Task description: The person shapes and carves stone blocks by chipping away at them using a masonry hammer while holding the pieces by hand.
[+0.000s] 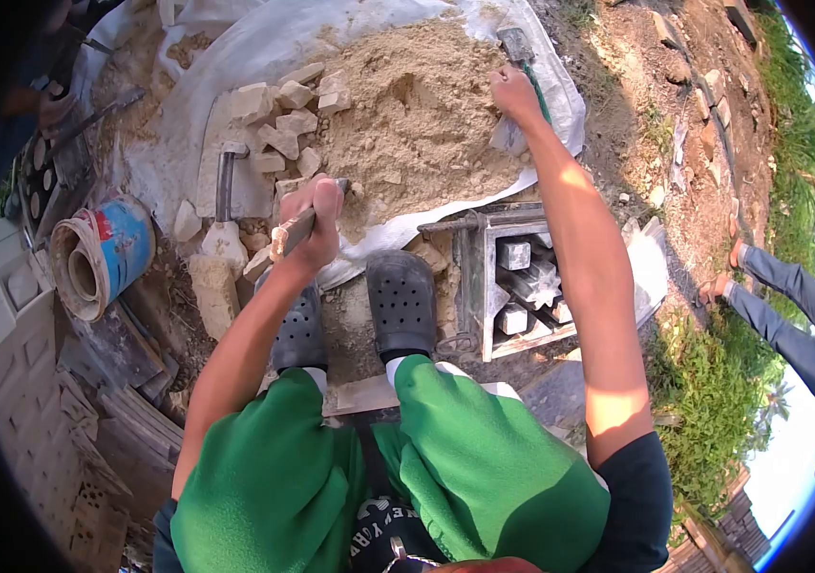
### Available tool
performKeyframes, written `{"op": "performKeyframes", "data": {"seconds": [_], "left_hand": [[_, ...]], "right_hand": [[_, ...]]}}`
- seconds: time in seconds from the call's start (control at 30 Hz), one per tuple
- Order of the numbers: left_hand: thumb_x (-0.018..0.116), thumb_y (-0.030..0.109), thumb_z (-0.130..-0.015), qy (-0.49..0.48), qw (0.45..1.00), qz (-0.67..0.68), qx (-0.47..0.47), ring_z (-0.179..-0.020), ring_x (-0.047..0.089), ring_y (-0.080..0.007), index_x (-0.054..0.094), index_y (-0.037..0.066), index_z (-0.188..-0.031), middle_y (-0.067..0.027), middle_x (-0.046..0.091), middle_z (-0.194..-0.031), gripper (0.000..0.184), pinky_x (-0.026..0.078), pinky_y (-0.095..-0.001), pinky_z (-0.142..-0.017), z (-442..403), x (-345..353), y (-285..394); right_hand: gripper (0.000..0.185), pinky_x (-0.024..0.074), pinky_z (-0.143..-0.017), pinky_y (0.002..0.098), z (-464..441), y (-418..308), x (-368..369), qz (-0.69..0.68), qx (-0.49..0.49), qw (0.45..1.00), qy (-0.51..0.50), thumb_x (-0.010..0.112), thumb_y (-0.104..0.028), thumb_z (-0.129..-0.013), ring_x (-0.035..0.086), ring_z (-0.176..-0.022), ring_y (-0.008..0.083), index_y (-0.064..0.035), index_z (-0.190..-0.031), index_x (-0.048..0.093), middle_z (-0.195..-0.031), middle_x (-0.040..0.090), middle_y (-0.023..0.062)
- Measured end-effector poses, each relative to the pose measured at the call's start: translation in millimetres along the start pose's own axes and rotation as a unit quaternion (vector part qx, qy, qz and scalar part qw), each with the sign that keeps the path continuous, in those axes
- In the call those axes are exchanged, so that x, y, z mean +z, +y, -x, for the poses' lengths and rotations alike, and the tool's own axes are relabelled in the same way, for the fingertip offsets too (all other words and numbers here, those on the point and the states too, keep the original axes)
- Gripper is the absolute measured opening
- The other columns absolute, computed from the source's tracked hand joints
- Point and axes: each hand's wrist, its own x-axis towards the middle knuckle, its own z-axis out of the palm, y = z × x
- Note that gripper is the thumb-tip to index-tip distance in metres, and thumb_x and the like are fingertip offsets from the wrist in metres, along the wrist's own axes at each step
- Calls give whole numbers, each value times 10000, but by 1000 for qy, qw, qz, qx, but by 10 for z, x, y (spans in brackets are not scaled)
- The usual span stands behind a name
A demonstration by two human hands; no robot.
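My left hand (pixel 317 222) is closed round a short, rough-handled tool (pixel 293 235), held above the near edge of a sand pile (pixel 407 119). Its dark far end shows beyond my fingers. My right hand (pixel 514 94) is a fist at the pile's far right side, beside a tool with a grey head (pixel 516 44) and a green handle; what the fist holds, if anything, is hidden. Pale stone chunks (pixel 279 140) lie left of the sand on a white sheet (pixel 560 86). A hammer (pixel 225 181) rests by the stones.
A metal frame holding blocks (pixel 486 277) stands below my right forearm. A blue and white bucket (pixel 124 244) is at left, near pale crates (pixel 6 277). Another person's hand (pixel 52 107) shows at upper left; a person in jeans (pixel 789 306) is at right.
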Motion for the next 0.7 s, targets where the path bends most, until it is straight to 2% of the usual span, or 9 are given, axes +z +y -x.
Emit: {"op": "performKeyframes", "data": {"seconds": [0.07,0.1,0.17,0.3,0.37,0.5,0.6,0.67,0.7], "left_hand": [[410,406,-1046,12,1000,10,4,-516,302,-84,385,65,-642,19,341,-569,529,224,-285,-477,4,6,-2],[410,401,-1046,16,1000,18,1,-518,304,-83,388,66,-642,19,345,-572,525,226,-283,-477,7,4,-10],[410,396,-1047,20,999,25,-2,-519,306,-82,390,66,-643,19,350,-575,522,229,-280,-478,7,-5,-11],[406,388,-1049,15,999,37,-1,-516,316,-81,400,66,-647,19,354,-572,515,239,-277,-476,2,-24,-23],[406,388,-1049,16,999,35,-1,-516,320,-81,403,65,-649,18,356,-571,515,241,-276,-476,8,-16,-29],[402,379,-1052,16,1000,11,23,-513,324,-82,407,62,-655,14,362,-570,509,241,-275,-471,4,-8,-34],[398,369,-1055,14,1000,6,26,-509,325,-82,412,61,-656,13,363,-568,504,241,-276,-467,14,-13,-42],[397,363,-1057,13,1000,14,22,-507,327,-83,415,61,-657,13,363,-566,501,241,-277,-465,11,-29,-51],[399,361,-1057,13,999,28,10,-506,323,-83,416,63,-657,15,357,-564,499,239,-279,-464,8,-40,-60]], "right_hand": [[796,399,-1053,471,-21,-53,134,69,-50,995,56,521,-649,-864,469,-1273,451,-18,-1348,515,-1331,486,351],[796,399,-1053,471,4,-110,139,69,-50,995,55,521,-649,-864,469,-1273,451,-18,-1348,515,-1331,486,351],[1027,374,-1083,475,105,-279,82,114,-66,991,-23,501,-815,-778,431,-1316,450,-41,-1446,410,-1430,378,355],[1000,322,-1125,470,233,-429,93,210,-84,974,-34,479,-801,-810,359,-1374,431,-32,-1445,404,-1403,423,348],[1077,350,-1108,476,159,-425,113,162,-72,982,-66,500,-828,-766,370,-1357,466,-46,-1487,334,-1487,274,363],[1040,367,-1100,452,101,-399,216,183,-60,981,-32,552,-785,-773,413,-1337,441,-38,-1471,365,-1461,343,345],[958,395,-1080,417,45,-309,119,104,-100,988,-61,666,-670,-770,473,-1304,392,-23,-1434,426,-1402,464,294],[861,415,-1059,395,11,-320,45,87,-103,986,-94,763,-512,-756,515,-1274,352,-8,-1394,479,-1341,549,245],[822,385,-1075,378,62,-430,-27,83,-83,987,-106,791,-441,-768,500,-1287,352,44,-1362,496,-1373,513,270]]}}
